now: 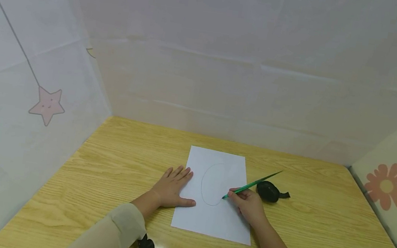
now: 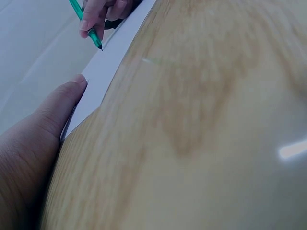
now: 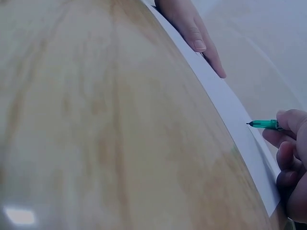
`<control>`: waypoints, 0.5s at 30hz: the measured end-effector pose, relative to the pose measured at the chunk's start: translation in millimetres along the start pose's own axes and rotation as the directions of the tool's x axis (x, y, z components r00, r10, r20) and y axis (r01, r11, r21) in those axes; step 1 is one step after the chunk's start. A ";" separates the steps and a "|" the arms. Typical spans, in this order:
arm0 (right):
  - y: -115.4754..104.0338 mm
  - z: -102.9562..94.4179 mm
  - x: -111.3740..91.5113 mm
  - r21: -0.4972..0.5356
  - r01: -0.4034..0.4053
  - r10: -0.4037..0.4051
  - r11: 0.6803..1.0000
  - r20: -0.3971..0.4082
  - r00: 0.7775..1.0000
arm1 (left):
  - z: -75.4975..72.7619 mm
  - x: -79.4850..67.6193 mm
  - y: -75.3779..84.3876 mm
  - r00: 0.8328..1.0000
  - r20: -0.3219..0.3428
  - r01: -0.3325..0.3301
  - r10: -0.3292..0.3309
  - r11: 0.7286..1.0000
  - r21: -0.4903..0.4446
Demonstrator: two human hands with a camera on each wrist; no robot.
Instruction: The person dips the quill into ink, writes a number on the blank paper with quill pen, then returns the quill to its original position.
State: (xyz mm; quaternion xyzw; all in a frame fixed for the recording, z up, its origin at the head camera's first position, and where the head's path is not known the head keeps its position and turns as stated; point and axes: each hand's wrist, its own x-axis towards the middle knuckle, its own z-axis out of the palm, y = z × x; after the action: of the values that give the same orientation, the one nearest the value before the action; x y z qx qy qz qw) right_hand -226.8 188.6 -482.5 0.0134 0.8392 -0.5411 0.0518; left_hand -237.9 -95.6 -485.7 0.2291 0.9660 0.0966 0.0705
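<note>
A white sheet of paper (image 1: 192,220) lies on the wooden table, bearing a thin curved line like an oval left open at its upper right. My left hand (image 1: 171,190) rests flat on the sheet's left edge, its fingers straight and thumb spread. In my right hand (image 1: 249,206), a slim green pen (image 1: 256,182) is pinched between thumb and fingers. Its tip is at the lower right end of the curve. The right wrist view shows the green pen (image 3: 265,124) tip down near the paper (image 3: 225,103).
Just beyond my right hand sits a black rounded object (image 1: 268,191) with a short strap-like tail. The wooden table (image 1: 102,161) meets pale cloth walls (image 1: 218,93) at the back and sides. A dark wrist device (image 1: 146,245) hangs at my left cuff.
</note>
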 end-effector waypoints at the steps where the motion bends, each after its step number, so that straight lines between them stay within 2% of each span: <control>1: 0.2 0.1 0.6 -0.003 -0.002 0.002 1.000 -0.004 1.000 | 0.0 -0.1 0.0 1.000 0.000 0.000 0.000 1.000 -0.002; 15: 1.4 1.0 6.4 -0.010 -0.025 0.025 1.000 -0.030 0.999 | -1.6 -1.2 0.5 1.000 -0.003 -0.005 0.004 1.000 -0.008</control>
State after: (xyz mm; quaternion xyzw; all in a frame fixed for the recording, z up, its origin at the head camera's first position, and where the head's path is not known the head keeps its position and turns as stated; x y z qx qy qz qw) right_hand -233.1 188.1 -484.9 0.0318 0.8424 -0.5359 0.0460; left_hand -236.9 -96.0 -483.9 0.2308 0.9653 0.1010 0.0695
